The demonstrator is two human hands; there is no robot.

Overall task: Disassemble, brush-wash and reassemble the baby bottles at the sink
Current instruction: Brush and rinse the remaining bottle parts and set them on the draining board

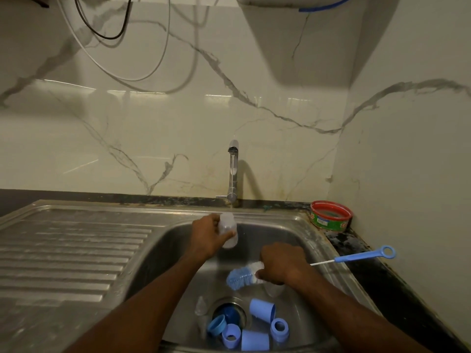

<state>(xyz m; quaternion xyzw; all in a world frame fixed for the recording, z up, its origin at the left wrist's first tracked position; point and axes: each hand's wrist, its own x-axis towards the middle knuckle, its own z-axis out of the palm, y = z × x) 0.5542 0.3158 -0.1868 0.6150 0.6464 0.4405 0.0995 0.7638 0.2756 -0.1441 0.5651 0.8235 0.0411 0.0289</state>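
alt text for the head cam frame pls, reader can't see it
Over a steel sink, the left hand holds a clear baby bottle below the faucet while the right hand grips a blue bottle brush. Blue caps and rings lie around the drain.

Single head view, looking forward and down, close over sink [318, 240], wall behind filling upper frame
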